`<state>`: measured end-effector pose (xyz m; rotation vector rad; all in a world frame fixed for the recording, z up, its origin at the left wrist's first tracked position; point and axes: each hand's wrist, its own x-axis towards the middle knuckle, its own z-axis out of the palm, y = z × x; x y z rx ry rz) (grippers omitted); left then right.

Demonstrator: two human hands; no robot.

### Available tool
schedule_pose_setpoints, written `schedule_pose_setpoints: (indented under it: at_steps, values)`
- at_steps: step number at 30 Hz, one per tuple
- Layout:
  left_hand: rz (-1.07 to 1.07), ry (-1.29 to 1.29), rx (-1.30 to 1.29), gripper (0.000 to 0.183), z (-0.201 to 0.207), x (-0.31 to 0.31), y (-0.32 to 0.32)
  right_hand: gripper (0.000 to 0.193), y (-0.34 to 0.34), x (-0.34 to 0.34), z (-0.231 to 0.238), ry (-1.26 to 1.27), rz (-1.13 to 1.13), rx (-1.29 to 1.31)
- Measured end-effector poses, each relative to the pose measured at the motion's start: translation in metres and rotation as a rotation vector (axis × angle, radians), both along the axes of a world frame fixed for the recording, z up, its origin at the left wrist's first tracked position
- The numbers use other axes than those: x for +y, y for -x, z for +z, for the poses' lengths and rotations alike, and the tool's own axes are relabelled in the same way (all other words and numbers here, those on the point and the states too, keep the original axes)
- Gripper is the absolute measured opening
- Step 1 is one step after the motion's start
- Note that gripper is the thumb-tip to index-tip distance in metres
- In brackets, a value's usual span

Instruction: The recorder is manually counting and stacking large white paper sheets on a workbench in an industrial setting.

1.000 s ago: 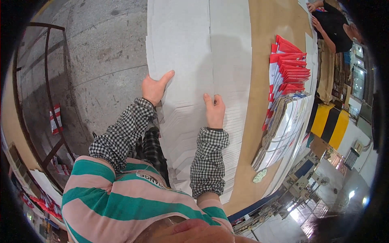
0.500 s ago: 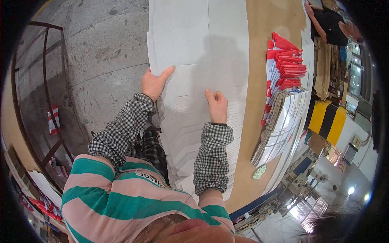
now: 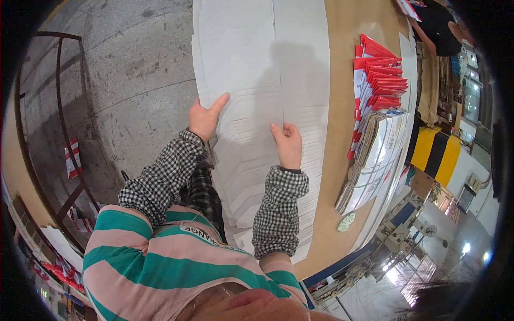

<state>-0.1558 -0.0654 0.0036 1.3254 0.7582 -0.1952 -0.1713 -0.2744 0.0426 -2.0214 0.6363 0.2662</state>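
White paper sheets [image 3: 241,59] lie in overlapping, stepped layers along the table. At their left edge, my left hand [image 3: 205,119] has its thumb on top, while its other fingers curl around the side, partly hidden. My right hand [image 3: 289,145] is above the middle of the layers, near a lengthwise sheet edge. Its thumb and fingers are curled in; whatever is between them is too small to make out. Both forearms wear black-and-white checked sleeve covers. Nearer my body, the sheets' folded or angled edges fan out in many steps.
Red-and-white packets [image 3: 383,80] fan out on the brown tabletop [image 3: 342,160] at right, beside a tied bundle of white packages [image 3: 375,160]. A small pale green item [image 3: 346,222] lies nearer. A metal frame [image 3: 61,107] stands left. Another person [image 3: 436,29] is at the far right.
The upper sheet edges between my hands have spread into more visible steps. Both hands have shifted only slightly. A red-and-white packet has come into view beside the other person.
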Motion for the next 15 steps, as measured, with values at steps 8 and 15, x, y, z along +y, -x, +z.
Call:
schedule_pose_setpoints:
  at_steps: [8, 15]
  values:
    - [-0.021, -0.005, -0.083, 0.061, 0.001, -0.004, 0.012, 0.046, 0.020, -0.009, 0.003, -0.006, -0.027, 0.138]
    - [0.009, -0.094, -0.147, 0.061, -0.015, -0.008, 0.015, 0.032, 0.022, 0.004, 0.002, -0.044, -0.099, 0.055]
